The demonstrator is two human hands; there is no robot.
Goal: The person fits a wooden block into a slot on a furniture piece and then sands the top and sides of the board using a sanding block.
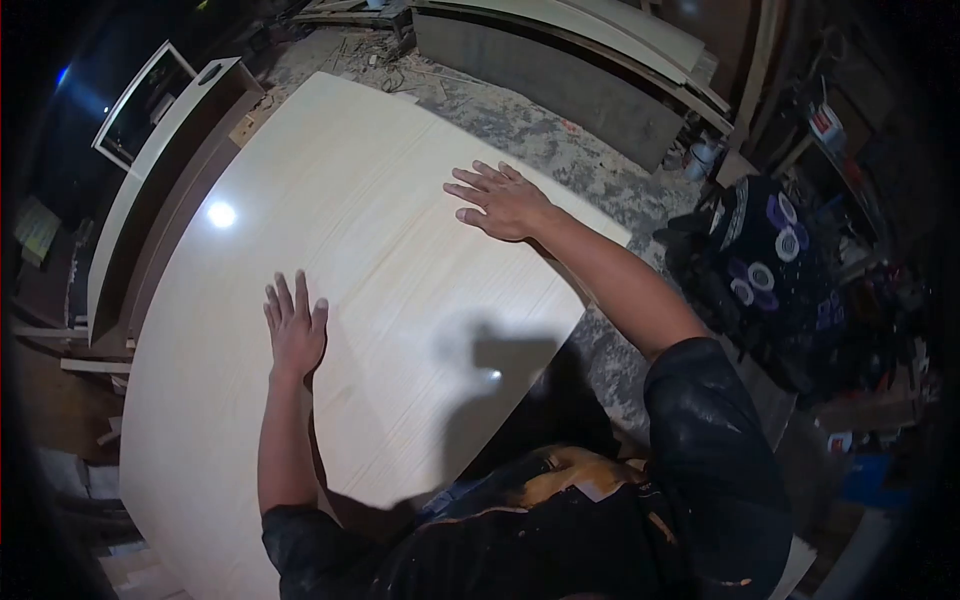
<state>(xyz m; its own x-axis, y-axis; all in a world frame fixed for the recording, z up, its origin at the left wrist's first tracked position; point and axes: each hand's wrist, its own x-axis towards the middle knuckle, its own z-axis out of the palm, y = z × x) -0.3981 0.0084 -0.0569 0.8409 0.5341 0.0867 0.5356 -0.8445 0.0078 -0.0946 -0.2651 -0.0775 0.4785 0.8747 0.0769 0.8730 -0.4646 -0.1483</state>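
Note:
A large pale wood-grain board [390, 290] lies flat in front of me, with light glaring off its left side and my shadow across its near part. My left hand [296, 330] rests on the board left of the middle, palm down, fingers stretched out. Farther off to the right, my right hand [500, 200] lies flat near the board's far right edge, its fingers spread. Neither hand holds anything. A second panel edge shows just beyond the right hand, partly hidden by my forearm.
Beyond the board, the floor [540, 130] is littered with dust and scraps. A long panel stack [560, 75] stands at the back. On the left are an upright panel [130, 210] and a framed pane [145, 105]. Dark flower-patterned fabric [775, 260] sits at the right.

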